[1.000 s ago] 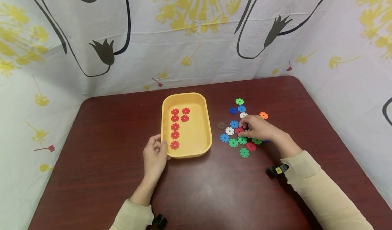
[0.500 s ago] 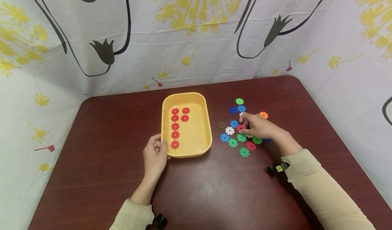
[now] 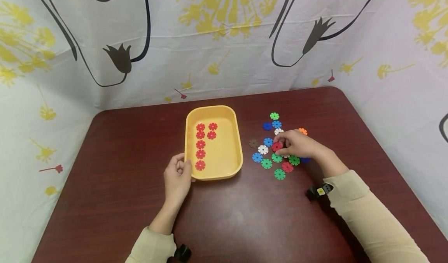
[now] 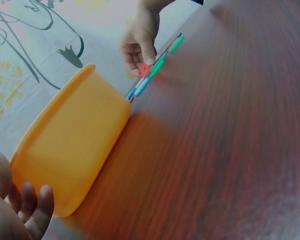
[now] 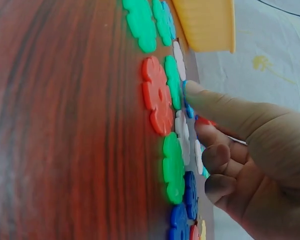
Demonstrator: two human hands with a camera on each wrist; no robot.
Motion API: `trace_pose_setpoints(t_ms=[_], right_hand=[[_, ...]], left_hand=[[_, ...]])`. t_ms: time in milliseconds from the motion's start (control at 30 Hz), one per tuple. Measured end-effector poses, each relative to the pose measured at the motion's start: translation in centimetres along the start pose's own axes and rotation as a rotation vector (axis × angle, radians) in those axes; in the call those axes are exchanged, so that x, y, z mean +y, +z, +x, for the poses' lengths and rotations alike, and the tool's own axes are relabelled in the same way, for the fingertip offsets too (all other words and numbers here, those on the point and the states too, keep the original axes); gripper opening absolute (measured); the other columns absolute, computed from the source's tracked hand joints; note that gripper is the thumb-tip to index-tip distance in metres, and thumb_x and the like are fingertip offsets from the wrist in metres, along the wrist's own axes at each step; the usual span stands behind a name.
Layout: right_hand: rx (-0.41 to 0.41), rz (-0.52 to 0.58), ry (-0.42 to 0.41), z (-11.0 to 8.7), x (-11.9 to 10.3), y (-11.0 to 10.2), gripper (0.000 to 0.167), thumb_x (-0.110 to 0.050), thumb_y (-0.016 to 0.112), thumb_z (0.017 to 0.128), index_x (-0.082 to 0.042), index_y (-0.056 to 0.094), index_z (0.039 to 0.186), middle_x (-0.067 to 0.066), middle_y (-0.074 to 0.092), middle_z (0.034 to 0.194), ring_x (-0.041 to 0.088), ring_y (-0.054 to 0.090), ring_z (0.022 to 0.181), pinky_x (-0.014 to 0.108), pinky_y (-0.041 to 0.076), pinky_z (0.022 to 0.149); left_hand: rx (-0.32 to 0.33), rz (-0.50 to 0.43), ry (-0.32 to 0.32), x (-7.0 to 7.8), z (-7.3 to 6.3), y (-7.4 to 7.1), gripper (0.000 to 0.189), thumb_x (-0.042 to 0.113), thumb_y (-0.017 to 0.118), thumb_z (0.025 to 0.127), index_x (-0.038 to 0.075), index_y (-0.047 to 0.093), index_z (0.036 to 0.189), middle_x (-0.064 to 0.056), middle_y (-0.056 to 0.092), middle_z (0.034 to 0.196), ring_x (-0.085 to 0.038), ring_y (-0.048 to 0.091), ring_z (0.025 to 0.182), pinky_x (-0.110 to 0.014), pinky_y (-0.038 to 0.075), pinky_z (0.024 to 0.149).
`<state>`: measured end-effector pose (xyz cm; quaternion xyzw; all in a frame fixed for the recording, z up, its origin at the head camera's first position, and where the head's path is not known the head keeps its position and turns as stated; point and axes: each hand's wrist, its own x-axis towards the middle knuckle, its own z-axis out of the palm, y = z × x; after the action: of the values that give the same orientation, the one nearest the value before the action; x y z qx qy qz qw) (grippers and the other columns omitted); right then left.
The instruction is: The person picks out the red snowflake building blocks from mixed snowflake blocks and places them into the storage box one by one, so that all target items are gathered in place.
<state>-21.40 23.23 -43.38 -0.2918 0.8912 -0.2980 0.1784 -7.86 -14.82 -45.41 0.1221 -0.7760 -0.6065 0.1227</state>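
Observation:
Between the thumb and fingers of my right hand is a red snowflake disc, pinched and tilted up above the other discs. The left wrist view also shows this red disc at the fingertips. In the right wrist view the thumb hides most of it. My left hand grips the near left corner of a yellow tray, its thumb over the rim and its fingers along the outer wall. Several red discs lie in the tray, in a column on the left with two beside its top.
Right of the tray several loose discs lie spread on the dark red table: green, blue, white, brown, orange and another red disc. A patterned cloth hangs behind the table.
The right hand has picked at the red disc and now holds it raised, shifted slightly right. The left hand and the tray have stayed in place.

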Motion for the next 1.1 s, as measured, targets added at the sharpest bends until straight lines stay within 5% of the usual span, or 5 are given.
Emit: trace_pose_setpoints(t_ms=[333,733,1100], right_hand=[[0.183,-0.02,-0.082,1.6,-1.0,0.5,0.027,-0.021,0.082,0.087,-0.008,0.069,0.106,-0.004,0.053,0.063,0.012,0.049,0.054,0.029,0.05,0.062],[0.22,0.061,-0.1,3.9,-3.9,1.1,0.032,-0.027,0.082,0.087,-0.009,0.069,0.11,-0.002,0.065,0.086,0.017,0.055,0.07,0.028,0.049,0.061],[0.268,0.122,-0.136,5.4,-6.0,1.5,0.034,-0.027,0.08,0.088,-0.008,0.068,0.113,0.001,0.059,0.078,0.019,0.052,0.067,0.03,0.046,0.059]], left_hand=[[0.0,-0.002,-0.005,-0.1,0.0,0.1,0.025,0.008,0.059,0.099,-0.001,0.062,0.122,-0.005,0.054,0.066,-0.019,0.06,0.049,-0.029,0.055,0.046],[-0.001,0.0,-0.014,0.1,-0.1,-0.1,0.029,0.01,0.059,0.1,-0.002,0.06,0.127,-0.004,0.055,0.067,-0.019,0.06,0.05,-0.03,0.055,0.046],[0.007,0.028,-0.013,0.0,0.1,0.0,0.027,0.009,0.06,0.098,-0.001,0.062,0.123,-0.006,0.054,0.066,-0.014,0.054,0.047,-0.024,0.049,0.043]])
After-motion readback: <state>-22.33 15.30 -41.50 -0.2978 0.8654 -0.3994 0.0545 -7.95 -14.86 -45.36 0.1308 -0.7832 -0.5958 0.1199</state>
